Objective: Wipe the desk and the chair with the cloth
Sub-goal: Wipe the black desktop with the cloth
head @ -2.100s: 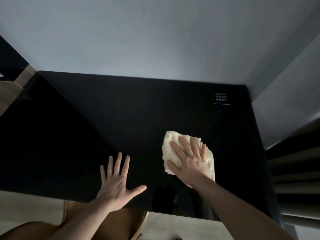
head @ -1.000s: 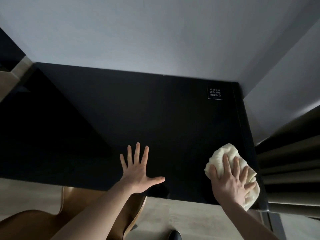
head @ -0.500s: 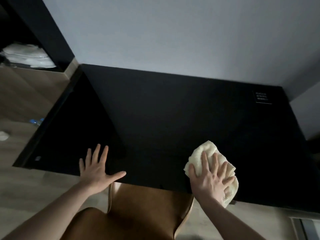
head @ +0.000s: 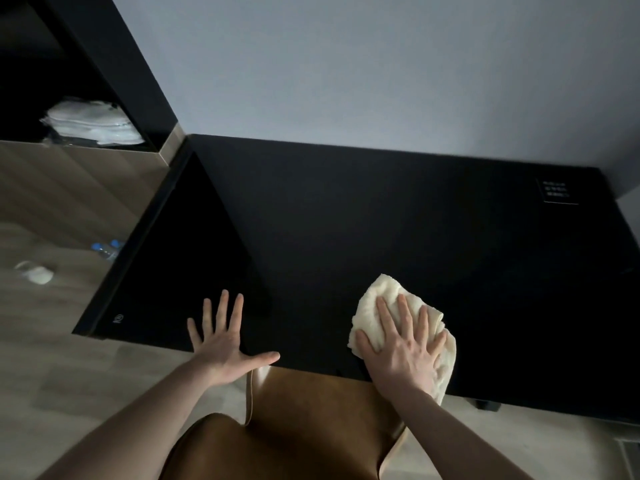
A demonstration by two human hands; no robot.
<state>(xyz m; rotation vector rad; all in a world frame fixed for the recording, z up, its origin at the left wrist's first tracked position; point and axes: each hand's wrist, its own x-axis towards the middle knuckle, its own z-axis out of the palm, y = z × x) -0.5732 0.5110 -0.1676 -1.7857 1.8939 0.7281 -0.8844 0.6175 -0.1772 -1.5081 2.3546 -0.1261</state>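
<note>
The right hand (head: 401, 351), fingers spread flat, presses the cloth (head: 398, 306) onto the desk (head: 346, 220) for wiping, while the left hand (head: 221, 344), splayed and empty, apparently braces nearby.

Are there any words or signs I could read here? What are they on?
Small black card at the desk's far right corner: three lines of white characters, too small and blurred to read.
Tiny round white mark at the desk's near left corner: a symbol, too small to make out.
Nothing else carries text.
</note>
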